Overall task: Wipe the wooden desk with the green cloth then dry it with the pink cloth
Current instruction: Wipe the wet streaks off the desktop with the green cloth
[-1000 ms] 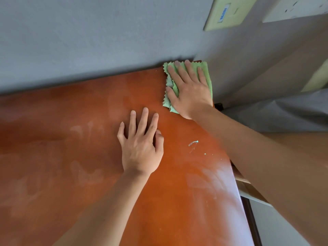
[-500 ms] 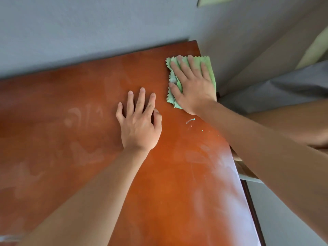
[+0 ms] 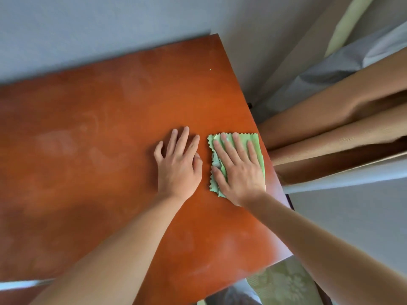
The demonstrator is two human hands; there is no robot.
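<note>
My right hand point(image 3: 239, 170) presses flat, fingers spread, on the green cloth point(image 3: 256, 143) at the wooden desk point(image 3: 88, 139)'s right edge; my left hand point(image 3: 178, 164) rests open beside it. One more stroke rightward likely drags the cloth off the edge. Pink cloth not in sight.

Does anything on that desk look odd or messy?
Nothing is spilled or broken. The wooden desk shows pale, cloudy smears across its top, like dust or wiping marks. The green cloth lies flat under the right hand, near the desk's right edge.
</note>
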